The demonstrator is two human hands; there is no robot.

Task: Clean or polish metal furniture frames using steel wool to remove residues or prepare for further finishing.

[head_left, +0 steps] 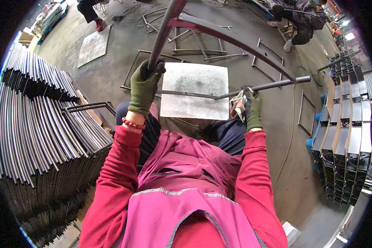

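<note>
our left hand (146,89), in a green glove with dark fingertips, sits left of centre in the frame, its fingers closed round a tube of the metal frame (231,36); our right hand (252,108), gloved alike, is right of centre, its fingers curled in on a pale cloth (238,106) just beside the lower tube of that piece; how firmly it presses the tube we cannot tell.

the metal frame is tilted across the upper centre, held off the floor, its curved crossbar running from the top down to the right; as we judge it, the joining of these bars is done, for crossbar and tubes meet as one piece; the work with the cloth seems to be partway, with the setting down left to do; how much of the surface has been gone over we cannot tell.

below it, at the centre, lies a scuffed pale panel (194,109); beyond, at upper centre, more dark frames (200,52) lie on the floor, finished or waiting, we cannot tell; a tall stack of curved tubes (37,136) fills the left edge, stacked metal parts (342,120) the right; co-workers' legs show at upper left and upper right.
</note>
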